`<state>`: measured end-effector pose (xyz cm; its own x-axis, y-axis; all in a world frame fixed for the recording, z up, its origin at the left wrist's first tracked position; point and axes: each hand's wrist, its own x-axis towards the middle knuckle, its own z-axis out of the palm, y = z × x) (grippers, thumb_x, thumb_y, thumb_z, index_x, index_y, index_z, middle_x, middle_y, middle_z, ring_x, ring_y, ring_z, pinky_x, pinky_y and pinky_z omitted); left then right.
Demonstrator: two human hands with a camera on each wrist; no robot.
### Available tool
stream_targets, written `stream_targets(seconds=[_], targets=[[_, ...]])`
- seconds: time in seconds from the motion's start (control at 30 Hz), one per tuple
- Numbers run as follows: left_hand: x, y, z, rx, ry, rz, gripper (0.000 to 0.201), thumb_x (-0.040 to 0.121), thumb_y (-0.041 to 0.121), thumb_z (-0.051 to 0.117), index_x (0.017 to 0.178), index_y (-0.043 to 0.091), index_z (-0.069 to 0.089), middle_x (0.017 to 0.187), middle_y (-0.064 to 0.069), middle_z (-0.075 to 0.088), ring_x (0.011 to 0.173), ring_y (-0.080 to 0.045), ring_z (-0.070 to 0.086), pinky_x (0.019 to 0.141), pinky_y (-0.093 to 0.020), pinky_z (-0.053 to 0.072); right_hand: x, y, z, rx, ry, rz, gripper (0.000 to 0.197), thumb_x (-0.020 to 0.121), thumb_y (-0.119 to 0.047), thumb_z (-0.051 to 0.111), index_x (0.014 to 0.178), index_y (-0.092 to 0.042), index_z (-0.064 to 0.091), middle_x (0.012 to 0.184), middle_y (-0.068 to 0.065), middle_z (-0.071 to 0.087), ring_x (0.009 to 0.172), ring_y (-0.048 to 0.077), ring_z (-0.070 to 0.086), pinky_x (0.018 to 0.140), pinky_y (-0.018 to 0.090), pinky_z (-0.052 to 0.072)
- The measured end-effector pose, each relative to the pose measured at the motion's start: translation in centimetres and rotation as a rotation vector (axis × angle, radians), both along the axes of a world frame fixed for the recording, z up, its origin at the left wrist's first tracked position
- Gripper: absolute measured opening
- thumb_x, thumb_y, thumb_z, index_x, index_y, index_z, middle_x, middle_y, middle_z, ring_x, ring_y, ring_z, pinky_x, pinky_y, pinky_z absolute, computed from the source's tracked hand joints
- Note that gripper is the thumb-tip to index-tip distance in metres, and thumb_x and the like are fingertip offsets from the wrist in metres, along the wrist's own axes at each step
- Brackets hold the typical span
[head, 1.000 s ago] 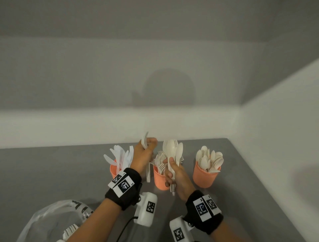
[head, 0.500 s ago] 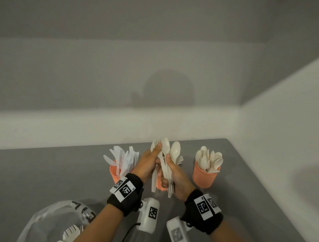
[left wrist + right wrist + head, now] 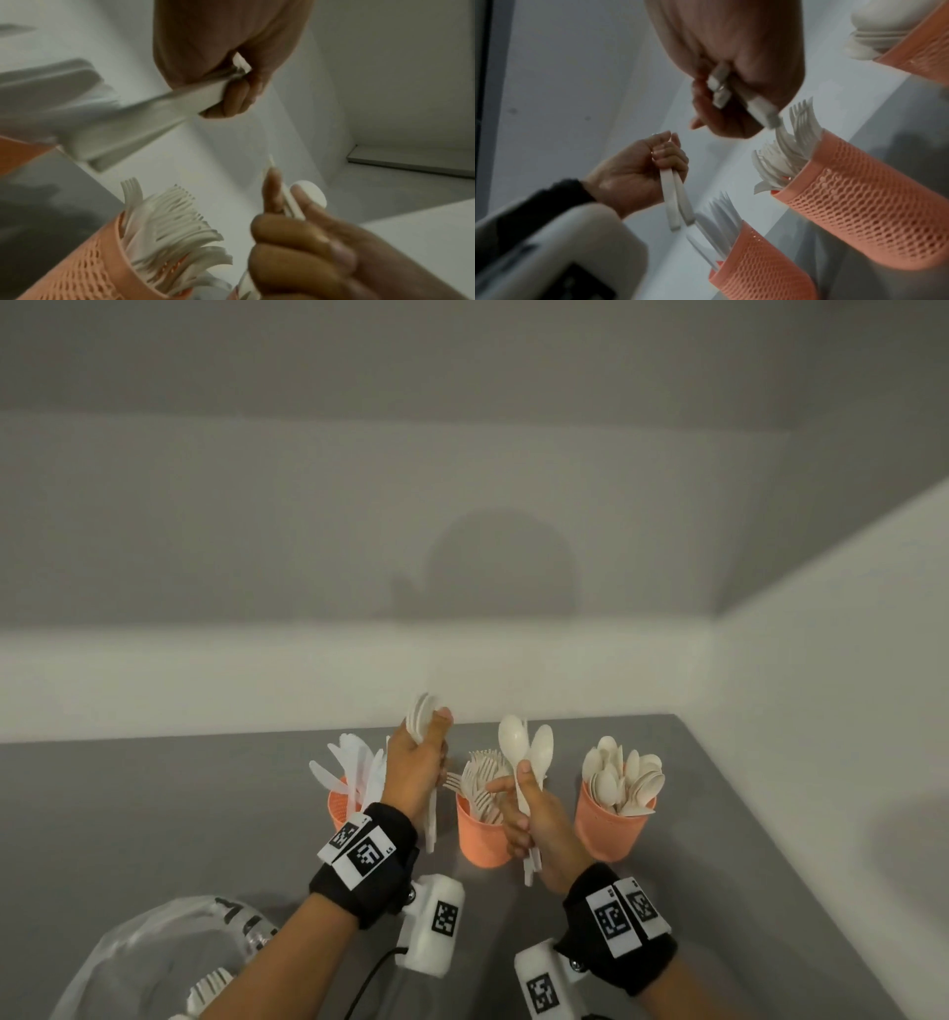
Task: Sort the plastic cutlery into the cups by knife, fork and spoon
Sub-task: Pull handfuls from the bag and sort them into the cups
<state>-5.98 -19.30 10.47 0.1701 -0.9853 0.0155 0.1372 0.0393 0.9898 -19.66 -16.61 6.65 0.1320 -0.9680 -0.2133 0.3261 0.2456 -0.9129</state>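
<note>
Three orange mesh cups stand in a row: knives (image 3: 340,806) on the left, forks (image 3: 480,839) in the middle, spoons (image 3: 611,832) on the right. My left hand (image 3: 426,747) is raised between the knife cup and the fork cup. It grips two white pieces (image 3: 421,721) by their handles (image 3: 673,200); their rounded heads are seen edge-on, so I cannot tell their kind. My right hand (image 3: 518,809) is in front of the fork cup, holding a small bundle with two spoons (image 3: 513,737) pointing up. Their handle ends (image 3: 531,862) stick out below the fist.
A clear plastic bag (image 3: 154,952) with more white cutlery (image 3: 210,988) lies at the near left on the grey table (image 3: 744,865). White walls close the table off at the back and on the right.
Half a second ago my left hand was at the right hand's bundle. It has since pulled away up and to the left with white pieces. The right hand still holds its spoons.
</note>
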Motion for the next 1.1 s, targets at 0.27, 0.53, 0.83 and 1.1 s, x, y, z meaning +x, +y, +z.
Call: stream_targets(seconds=[0.27,0.53,0.83,1.1], targets=[[-1.3,1.1,-0.1,0.121,-0.068,-0.385,0.051,0.092,0.038,0.052,0.044,0.02,0.048,0.035,0.007,0.036,0.035,-0.007,0.028,0.047,-0.019,0.027,0.7,0.4,1.7,0.061,-0.284,0.286,0.056,0.093,-0.05,0.027,0.068,-0.011,0.059,0.029,-0.008,0.03,0.02,0.002,0.024,0.027,0.011,0.021],[-1.7,0.5,-0.9,0.07,-0.037,-0.147,0.03,0.094,0.02,0.047,0.073,0.001,0.057,0.051,-0.007,0.051,0.033,-0.008,0.041,0.038,-0.018,0.037,0.6,0.4,1.4,-0.052,-0.018,0.11,0.04,0.098,-0.037,0.037,0.094,-0.006,0.061,0.053,0.003,0.059,0.037,0.008,0.05,0.036,0.016,0.04],[-1.0,0.2,0.6,0.001,-0.009,0.001,0.02,0.093,0.025,0.052,0.076,0.016,0.047,0.048,0.002,0.039,0.033,-0.004,0.035,0.035,-0.016,0.033,-0.4,0.4,0.3,-0.076,0.189,0.085,0.043,0.1,-0.036,0.03,0.105,-0.006,0.061,0.049,-0.006,0.05,0.037,0.005,0.039,0.036,0.016,0.033],[-2.6,1.1,0.4,-0.025,-0.263,-0.124,0.022,0.091,0.029,0.054,0.075,0.015,0.056,0.048,0.012,0.053,0.04,0.002,0.049,0.042,-0.007,0.034,-0.1,0.8,1.0,-0.069,0.199,0.108,0.027,0.095,-0.035,0.047,0.08,-0.014,0.053,0.041,-0.009,0.038,0.031,0.003,0.03,0.033,0.016,0.025]])
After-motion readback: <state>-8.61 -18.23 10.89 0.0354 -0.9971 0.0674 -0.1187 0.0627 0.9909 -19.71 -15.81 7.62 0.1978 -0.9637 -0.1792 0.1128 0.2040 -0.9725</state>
